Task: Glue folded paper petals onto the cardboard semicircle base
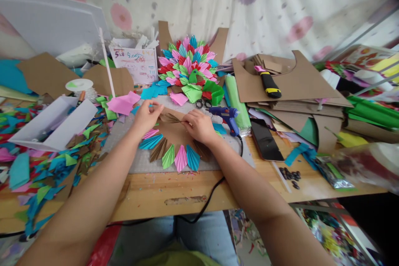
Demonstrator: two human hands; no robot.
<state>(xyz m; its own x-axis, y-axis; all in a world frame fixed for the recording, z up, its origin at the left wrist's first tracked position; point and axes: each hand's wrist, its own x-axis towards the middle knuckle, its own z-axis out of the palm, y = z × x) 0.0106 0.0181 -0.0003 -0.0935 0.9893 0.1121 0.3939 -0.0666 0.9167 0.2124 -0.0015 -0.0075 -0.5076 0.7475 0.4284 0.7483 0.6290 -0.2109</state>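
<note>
A pleated piece of brown paper [173, 119] is pinched at its right end between the thumb and fingers of my right hand [200, 126]. My left hand [147, 115] is closed in a pinch beside the paper's left end; what its fingertips hold is not clear. Below both hands lies a brown cardboard piece [178, 134]. Pleated paper leaves fan out along its near edge, among them a blue leaf [193, 158], a pink leaf [181, 158], a green leaf [168, 156] and a brown leaf [158, 149]. A grey mat [140, 162] is underneath.
Right of my hands are a blue glue gun [227, 117] with a black cord, a phone [266, 139] and stacked cardboard [293, 81] bearing a yellow-black cutter [270, 84]. A colourful paper peacock [188, 64] stands behind. Paper scraps [59, 174] and a white box [56, 122] lie left.
</note>
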